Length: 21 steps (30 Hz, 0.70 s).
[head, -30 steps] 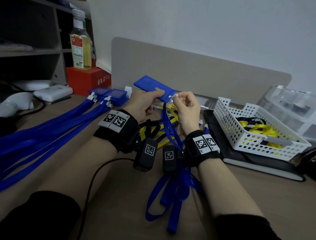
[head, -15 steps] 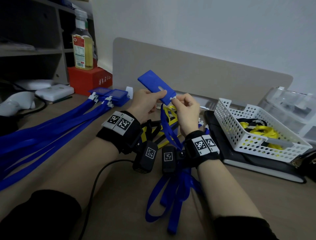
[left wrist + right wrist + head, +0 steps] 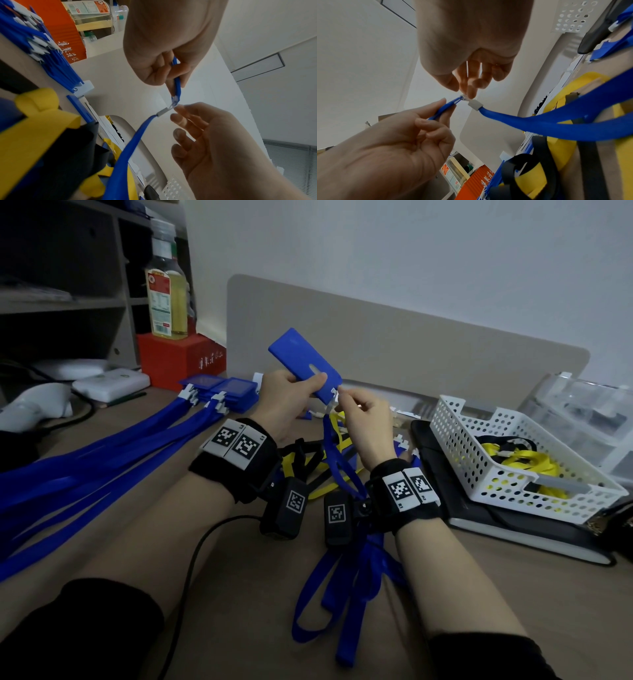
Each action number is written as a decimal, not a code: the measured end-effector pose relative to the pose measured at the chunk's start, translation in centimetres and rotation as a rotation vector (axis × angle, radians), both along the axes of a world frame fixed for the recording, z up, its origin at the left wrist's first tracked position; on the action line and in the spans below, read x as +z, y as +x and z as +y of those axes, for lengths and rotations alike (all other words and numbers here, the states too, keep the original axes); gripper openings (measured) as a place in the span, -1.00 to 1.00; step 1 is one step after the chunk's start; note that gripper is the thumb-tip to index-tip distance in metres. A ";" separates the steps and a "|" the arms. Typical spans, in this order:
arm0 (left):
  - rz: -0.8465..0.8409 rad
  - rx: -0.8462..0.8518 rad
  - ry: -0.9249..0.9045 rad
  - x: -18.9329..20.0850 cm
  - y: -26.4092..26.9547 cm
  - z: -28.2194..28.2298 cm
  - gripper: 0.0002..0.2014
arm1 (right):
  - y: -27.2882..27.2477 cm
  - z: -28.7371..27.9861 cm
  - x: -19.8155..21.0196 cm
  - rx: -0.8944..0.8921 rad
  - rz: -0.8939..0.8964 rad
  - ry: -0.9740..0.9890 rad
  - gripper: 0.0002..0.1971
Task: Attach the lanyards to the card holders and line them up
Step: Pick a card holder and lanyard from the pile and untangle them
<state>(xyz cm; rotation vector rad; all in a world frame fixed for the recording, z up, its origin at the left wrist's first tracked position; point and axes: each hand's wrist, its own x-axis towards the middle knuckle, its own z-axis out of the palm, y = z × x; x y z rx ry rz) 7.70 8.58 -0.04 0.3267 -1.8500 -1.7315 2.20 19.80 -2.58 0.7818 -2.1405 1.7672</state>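
My left hand [image 3: 308, 381] grips a blue card holder [image 3: 303, 361] by its lower end and holds it tilted up above the desk. My right hand [image 3: 344, 402] pinches the clear clip of a blue lanyard [image 3: 330, 446] at the holder's slotted edge. The lanyard hangs between my wrists and loops on the desk. In the left wrist view the holder [image 3: 177, 82] is edge-on, with the grey ferrule [image 3: 163, 111] just below it. In the right wrist view my right hand [image 3: 465, 92] holds the clip [image 3: 464, 98] against the holder [image 3: 444, 108].
Several finished blue holders [image 3: 222, 392] with lanyards [image 3: 85, 474] lie lined up at the left. Yellow and black lanyards [image 3: 317, 465] are piled under my hands. A white basket [image 3: 455, 446] of yellow lanyards sits at the right on a black pad [image 3: 479, 525]. A bottle [image 3: 166, 292] stands on a red box [image 3: 181, 357].
My left hand has tilted the card holder more steeply upward. My right hand has stayed at the holder's slotted edge with the clip.
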 end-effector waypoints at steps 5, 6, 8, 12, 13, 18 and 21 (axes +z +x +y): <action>-0.110 -0.131 -0.097 0.5 0.1 -0.9 -0.83 | -0.2 0.1 0.1 -0.106 -0.033 -0.142 -0.82; -0.141 -0.168 -0.114 0.6 0.1 -1.0 -0.84 | -0.3 0.1 0.0 -0.091 -0.059 -0.145 -0.82; -0.179 -0.243 -0.138 0.8 0.2 -0.8 -0.83 | -0.5 0.0 -0.1 -0.013 -0.117 -0.142 -0.82; -0.170 -0.262 -0.142 0.7 0.2 -0.7 -0.77 | -0.2 0.3 0.3 0.121 -0.235 -0.185 -0.70; -0.159 -0.240 -0.151 0.5 0.1 -0.7 -0.76 | -0.2 0.3 0.4 0.139 -0.270 -0.225 -0.69; -0.188 -0.329 -0.078 0.3 0.0 0.3 -0.49 | -0.7 0.2 0.6 0.117 -0.335 -0.355 -0.72; -0.260 -0.465 -0.062 0.2 0.4 0.7 -0.45 | -0.9 0.6 0.8 0.094 -0.415 -0.475 -0.77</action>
